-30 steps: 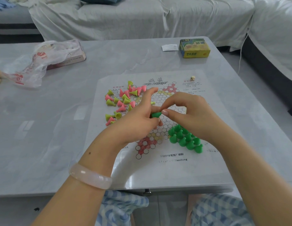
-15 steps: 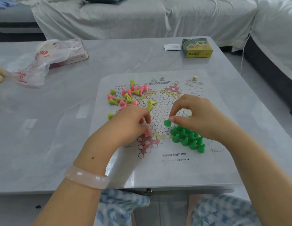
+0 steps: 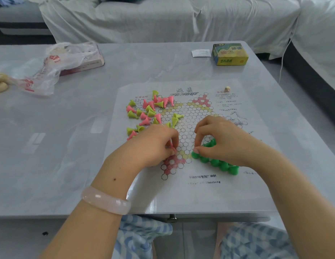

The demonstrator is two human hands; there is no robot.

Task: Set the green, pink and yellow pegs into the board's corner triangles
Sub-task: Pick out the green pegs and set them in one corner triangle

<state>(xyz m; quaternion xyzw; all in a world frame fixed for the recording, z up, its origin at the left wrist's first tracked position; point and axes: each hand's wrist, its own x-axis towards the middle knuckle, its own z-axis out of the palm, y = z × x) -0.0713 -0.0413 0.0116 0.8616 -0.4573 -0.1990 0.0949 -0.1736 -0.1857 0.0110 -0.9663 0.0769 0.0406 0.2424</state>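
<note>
Green pegs point(image 3: 216, 161) fill the board's point(image 3: 191, 191) near right triangle, where the right hand point(image 3: 217, 141) pinches the end one. Seat it upright in its circle. Meanwhile the left hand point(image 3: 153, 146) pinches a pink peg point(image 3: 172, 147) above the near pink triangle; place that peg squarely too.

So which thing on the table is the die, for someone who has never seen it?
Start at the white paper game board in front of the person. Go to its far right corner, above the printed text. The die sits there alone, a tiny cream cube, unlike the cone-shaped pegs piled at far left.
</note>
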